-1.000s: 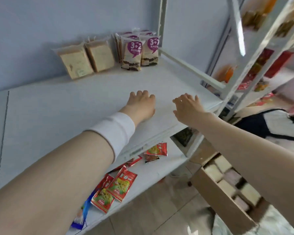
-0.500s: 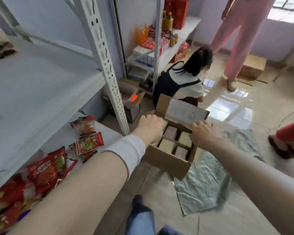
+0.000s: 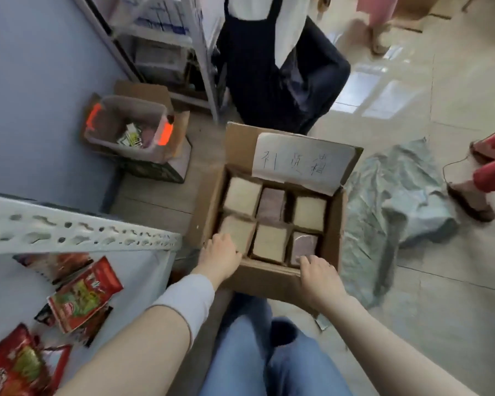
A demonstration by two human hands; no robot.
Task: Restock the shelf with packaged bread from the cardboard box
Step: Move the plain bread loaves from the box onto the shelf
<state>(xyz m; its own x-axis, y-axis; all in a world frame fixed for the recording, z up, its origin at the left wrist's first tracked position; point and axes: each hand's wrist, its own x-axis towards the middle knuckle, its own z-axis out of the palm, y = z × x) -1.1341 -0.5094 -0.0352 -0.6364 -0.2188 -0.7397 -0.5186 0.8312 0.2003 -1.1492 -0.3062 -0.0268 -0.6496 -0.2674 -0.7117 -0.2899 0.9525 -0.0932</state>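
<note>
Six bread packets (image 3: 270, 242) stand in the cardboard box (image 3: 269, 278) at the centre of the head view, in two rows of three.
- Far row: pale packet, dark packet (image 3: 272, 205), pale packet.
- Near row: pale packet (image 3: 237, 232), pale packet, dark packet (image 3: 305, 247).
- Box: it sits on the tiled floor with its flaps open, and a paper label (image 3: 300, 161) with handwriting is on the far flap.

Two hands, both yours, are at the box's near edge.
- Left hand (image 3: 219, 257): it is at the near corner on the left of the frame, against the pale packet there. Its fingers are held together and bent downward with the tips hidden, so you cannot tell whether they grip anything. A white wristband (image 3: 189, 298) is on that wrist.
- Right hand (image 3: 317, 274): it lies over the near wall, just beside the near dark packet. Its fingers are close together and bent over the rim, and you cannot tell whether they hold the packet.

Other items:
- The shelf (image 3: 143, 270) is at the lower left of the frame, with several red snack packets (image 3: 83, 295) lying on it. A white perforated upright (image 3: 69, 235) crosses above them.
- A clear plastic bin (image 3: 132, 130) with orange clips is at the upper left.
- A crumpled grey sheet (image 3: 397, 201) lies on the floor to the right of the box.
- A person in a dark apron (image 3: 277, 67) is beyond the box at the top centre.
- Your jeans (image 3: 269, 361) are at the bottom centre.
</note>
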